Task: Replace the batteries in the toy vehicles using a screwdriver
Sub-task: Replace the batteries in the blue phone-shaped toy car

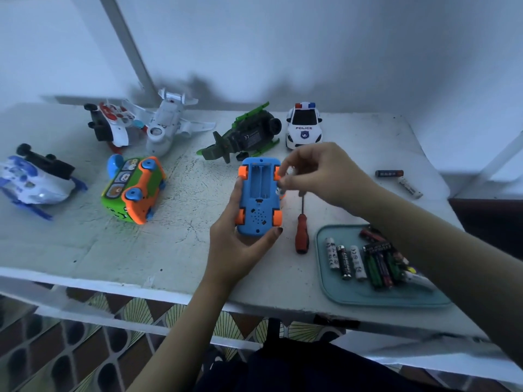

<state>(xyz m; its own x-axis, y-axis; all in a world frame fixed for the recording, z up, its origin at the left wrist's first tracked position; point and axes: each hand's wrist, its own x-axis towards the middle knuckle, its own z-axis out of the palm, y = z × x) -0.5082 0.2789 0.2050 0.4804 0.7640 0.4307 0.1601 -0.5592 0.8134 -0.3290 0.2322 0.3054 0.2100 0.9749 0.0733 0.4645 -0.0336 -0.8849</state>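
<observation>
Left hand [237, 250] grips an upturned blue toy car [259, 196] over the table [184, 250]: orange wheels, battery bay open, empty. Right hand [319, 171] fingertips bunch beside one wheel; grasp unclear.

A scuffed white table [175, 250] meets a pale wall [339, 38], over seemingly patterned floor tiles [85, 357].

Your table [184, 250]: white top, scuffed, cracked, spans middle of frame. Far left: blue-white toy [36, 182] tipped over. Upper left: red-white toy [113, 125] just beside white plane [167, 125]. Left of centre: green-orange bus [133, 190] on its side. Upper centre: dark green helicopter [246, 134], police car [303, 124] near it. Right of centre: red-handled screwdriver [301, 230]; teal tray [368, 295] beside it, lower right. Right edge: dark battery [389, 173], white battery [409, 188] close together
</observation>
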